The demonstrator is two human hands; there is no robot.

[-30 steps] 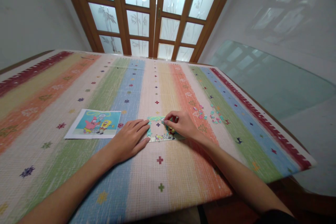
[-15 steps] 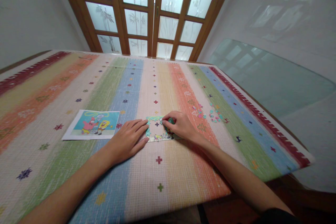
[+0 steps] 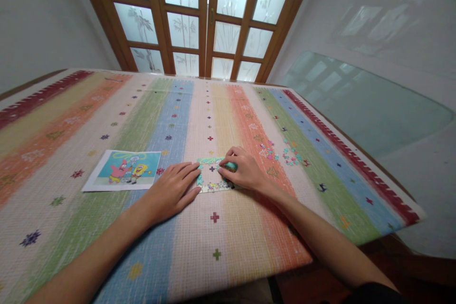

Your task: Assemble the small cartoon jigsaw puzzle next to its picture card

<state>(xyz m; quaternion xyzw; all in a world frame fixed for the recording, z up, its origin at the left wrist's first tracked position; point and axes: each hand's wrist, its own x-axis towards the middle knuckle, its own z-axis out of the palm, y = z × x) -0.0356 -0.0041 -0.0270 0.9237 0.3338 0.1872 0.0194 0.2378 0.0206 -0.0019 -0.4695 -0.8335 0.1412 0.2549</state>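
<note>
Striped tablecloth, left hand still flat beside puzzle, right hand grip now lowered, pressing a piece.

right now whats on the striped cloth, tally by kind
part-built puzzle frame: 1
cartoon reference picture: 1
scatter of loose puzzle pieces: 1 patch, pieces too small to count
hands: 2, left hand flat at the frame's left edge, right hand on its right side
total: 5
</note>
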